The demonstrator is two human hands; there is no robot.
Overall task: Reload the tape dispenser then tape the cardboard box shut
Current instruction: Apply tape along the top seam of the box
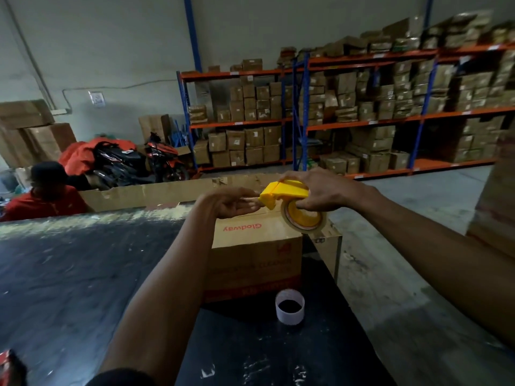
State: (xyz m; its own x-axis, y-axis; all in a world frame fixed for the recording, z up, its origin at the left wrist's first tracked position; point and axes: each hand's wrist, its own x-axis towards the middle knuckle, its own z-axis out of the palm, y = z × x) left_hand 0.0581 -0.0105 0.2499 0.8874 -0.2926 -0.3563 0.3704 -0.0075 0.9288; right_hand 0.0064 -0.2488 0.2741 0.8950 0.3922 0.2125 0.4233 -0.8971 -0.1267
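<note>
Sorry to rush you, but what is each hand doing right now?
Left hand: open, fingertips at the front of the tape dispenser.
Right hand: closed around the tape dispenser, above the cardboard box.

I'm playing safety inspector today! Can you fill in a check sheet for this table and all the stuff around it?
Surface: black table, scuffed with pale marks.
Job's things: yellow tape dispenser loaded with a clear tape roll, held over the cardboard box; flaps down.
Clutter: empty tape core standing before the box.
Hands: right hand grips the dispenser; left hand, fingers at its front end.
Cables: thin line on the wall.
Surroundings: box-filled shelves, motorcycles, seated person in red.
</note>
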